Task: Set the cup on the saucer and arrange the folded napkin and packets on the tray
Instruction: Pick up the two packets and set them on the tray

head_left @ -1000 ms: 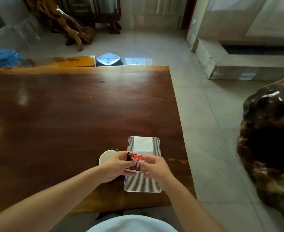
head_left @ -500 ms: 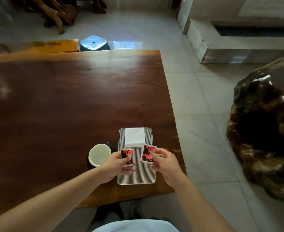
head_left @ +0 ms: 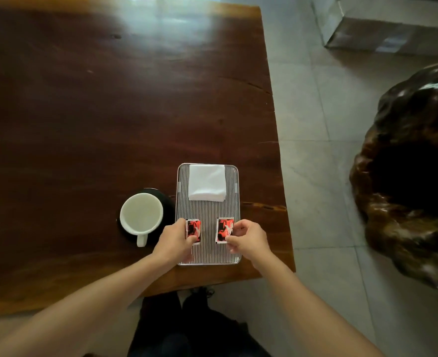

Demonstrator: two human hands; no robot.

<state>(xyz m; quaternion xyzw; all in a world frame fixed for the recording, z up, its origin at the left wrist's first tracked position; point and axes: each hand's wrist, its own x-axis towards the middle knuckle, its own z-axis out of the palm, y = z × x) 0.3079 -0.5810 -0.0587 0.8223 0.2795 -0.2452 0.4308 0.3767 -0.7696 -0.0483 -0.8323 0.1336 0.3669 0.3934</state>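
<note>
A ribbed metal tray (head_left: pixel 208 212) lies near the table's front right corner. A folded white napkin (head_left: pixel 207 182) rests on its far end. My left hand (head_left: pixel 174 240) pinches a red and black packet (head_left: pixel 194 228) at the tray's near left. Beside it, my right hand (head_left: pixel 248 238) pinches a second red and black packet (head_left: pixel 224 228) at the near right. Both packets lie low on the tray. Left of the tray, a white cup (head_left: pixel 141 216) stands on a dark saucer (head_left: pixel 168 202), its handle pointing toward me.
The dark wooden table (head_left: pixel 109 112) stretches far and left. Its right edge runs just right of the tray, with tiled floor (head_left: pixel 315 150) beyond. A large dark carved wood piece (head_left: pixel 408 176) stands on the floor at right. My legs show below the front edge.
My hands held the packets together over the tray, then drew them apart. Now each packet is lowered side by side onto the tray's near end. The camera has tilted down.
</note>
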